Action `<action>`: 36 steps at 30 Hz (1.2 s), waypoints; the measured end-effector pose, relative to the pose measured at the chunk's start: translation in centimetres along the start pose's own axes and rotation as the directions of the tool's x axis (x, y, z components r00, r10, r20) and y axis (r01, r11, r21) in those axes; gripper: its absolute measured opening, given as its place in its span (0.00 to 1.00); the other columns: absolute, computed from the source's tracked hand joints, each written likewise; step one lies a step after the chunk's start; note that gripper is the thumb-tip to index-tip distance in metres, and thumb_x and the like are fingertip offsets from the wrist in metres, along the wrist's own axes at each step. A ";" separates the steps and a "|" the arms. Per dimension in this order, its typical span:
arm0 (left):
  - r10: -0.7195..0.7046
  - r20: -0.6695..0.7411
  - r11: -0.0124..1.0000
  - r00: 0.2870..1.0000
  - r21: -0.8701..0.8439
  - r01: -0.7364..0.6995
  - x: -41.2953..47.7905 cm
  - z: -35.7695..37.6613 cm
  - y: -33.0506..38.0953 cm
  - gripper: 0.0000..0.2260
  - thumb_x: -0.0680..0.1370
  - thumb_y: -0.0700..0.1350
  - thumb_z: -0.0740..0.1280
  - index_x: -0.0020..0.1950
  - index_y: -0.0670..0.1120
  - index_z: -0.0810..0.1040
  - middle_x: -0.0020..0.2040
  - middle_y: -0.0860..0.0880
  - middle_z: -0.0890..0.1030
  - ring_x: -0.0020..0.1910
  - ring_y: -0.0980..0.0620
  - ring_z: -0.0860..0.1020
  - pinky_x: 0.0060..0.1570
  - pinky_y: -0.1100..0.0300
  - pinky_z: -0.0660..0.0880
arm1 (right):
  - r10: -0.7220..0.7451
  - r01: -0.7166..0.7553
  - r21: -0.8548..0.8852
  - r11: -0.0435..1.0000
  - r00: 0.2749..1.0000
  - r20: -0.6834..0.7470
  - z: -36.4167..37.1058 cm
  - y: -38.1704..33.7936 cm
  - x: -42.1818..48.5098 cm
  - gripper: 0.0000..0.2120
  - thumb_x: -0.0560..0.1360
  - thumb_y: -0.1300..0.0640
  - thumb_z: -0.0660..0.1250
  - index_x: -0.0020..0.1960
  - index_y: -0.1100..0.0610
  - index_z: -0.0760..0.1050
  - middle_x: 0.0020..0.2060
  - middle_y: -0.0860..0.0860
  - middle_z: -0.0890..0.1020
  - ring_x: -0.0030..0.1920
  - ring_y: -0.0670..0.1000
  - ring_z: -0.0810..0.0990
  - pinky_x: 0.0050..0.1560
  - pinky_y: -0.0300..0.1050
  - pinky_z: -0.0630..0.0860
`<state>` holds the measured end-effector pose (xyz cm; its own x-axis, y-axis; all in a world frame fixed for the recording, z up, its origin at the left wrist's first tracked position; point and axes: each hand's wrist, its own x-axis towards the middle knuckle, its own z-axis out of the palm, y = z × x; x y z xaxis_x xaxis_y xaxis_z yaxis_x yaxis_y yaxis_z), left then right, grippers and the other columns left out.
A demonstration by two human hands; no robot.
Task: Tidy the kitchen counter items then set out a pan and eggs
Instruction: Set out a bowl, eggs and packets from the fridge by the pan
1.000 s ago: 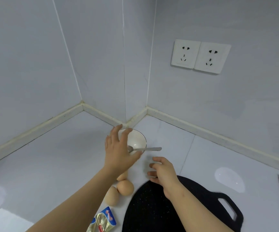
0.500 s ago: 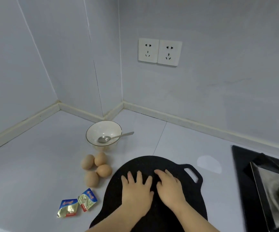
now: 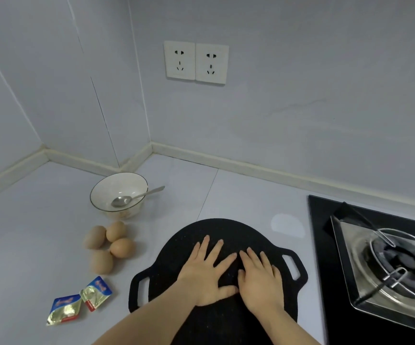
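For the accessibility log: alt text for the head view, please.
The left hand and right hand lie flat on a black two-handled pan on a pale counter. Left of it sit four eggs, a bowl holding a spoon and two foil packets; a gas hob is right.

Pan (image 3: pixel 176 247), near rim off bottom edge; stove (image 3: pixel 388 257) off right edge

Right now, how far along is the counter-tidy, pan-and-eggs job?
Done, by the look: four brown eggs clustered on the grey counter beside the white ceramic bowl holding a metal spoon, two foil butter packets nearby. In hand: left hand and right hand lie flat on the flat black two-handled pan. Left: probably just letting go; the pan sits beside the gas burner, not on it.
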<state>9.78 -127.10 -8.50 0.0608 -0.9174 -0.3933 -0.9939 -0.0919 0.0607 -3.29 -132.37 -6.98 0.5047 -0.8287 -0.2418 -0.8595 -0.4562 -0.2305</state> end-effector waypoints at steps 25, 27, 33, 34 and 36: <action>-0.042 -0.061 0.999 0.997 -0.003 0.041 1.3 0.0 -1.9 0.25 0.79 0.64 0.43 0.74 0.63 0.37 0.77 0.50 0.36 0.74 0.43 0.32 0.70 0.42 0.33 | 0.076 -0.070 -0.096 0.993 0.996 0.056 1.5 -0.2 -0.5 0.29 0.78 0.38 0.35 0.77 0.43 0.48 0.77 0.52 0.49 0.77 0.59 0.46 0.71 0.67 0.47; -0.109 -0.091 0.994 0.990 -0.027 0.107 1.1 0.4 -1.3 0.24 0.80 0.62 0.43 0.74 0.63 0.37 0.77 0.51 0.36 0.75 0.43 0.33 0.71 0.42 0.34 | 0.083 -0.082 -0.100 0.992 0.996 0.008 2.2 0.1 0.0 0.36 0.77 0.39 0.31 0.68 0.45 0.72 0.69 0.56 0.72 0.70 0.62 0.66 0.64 0.67 0.57; -0.267 -0.116 0.960 0.957 -0.122 0.253 -0.1 1.0 -1.9 0.24 0.81 0.60 0.43 0.74 0.61 0.37 0.77 0.50 0.37 0.75 0.45 0.34 0.71 0.45 0.34 | 0.076 -0.076 -0.092 0.993 0.997 -0.008 2.5 -1.3 0.7 0.42 0.69 0.37 0.23 0.73 0.42 0.60 0.75 0.52 0.59 0.74 0.62 0.58 0.67 0.67 0.48; -0.248 -0.105 0.965 0.963 -0.118 0.235 -0.1 0.9 -2.5 0.24 0.81 0.60 0.44 0.75 0.61 0.38 0.77 0.50 0.37 0.75 0.45 0.33 0.71 0.46 0.33 | 0.081 -0.082 -0.108 0.991 0.997 -0.010 3.0 -1.4 1.2 0.48 0.64 0.35 0.15 0.75 0.42 0.53 0.77 0.51 0.53 0.76 0.61 0.52 0.68 0.67 0.44; -0.226 -0.087 0.970 0.970 -0.111 0.216 -0.1 0.6 -3.0 0.25 0.80 0.61 0.44 0.75 0.61 0.38 0.77 0.50 0.37 0.75 0.46 0.33 0.71 0.46 0.33 | 0.115 -0.116 -0.124 0.985 0.993 -0.015 3.0 -1.5 1.7 0.52 0.61 0.35 0.11 0.75 0.42 0.55 0.76 0.51 0.54 0.76 0.61 0.54 0.67 0.68 0.46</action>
<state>12.67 -126.49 -9.20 0.2913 -0.9030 -0.3158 -0.9408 -0.3302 0.0761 -0.92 -132.11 -9.90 0.4012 -0.8805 -0.2524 -0.9156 -0.3937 -0.0818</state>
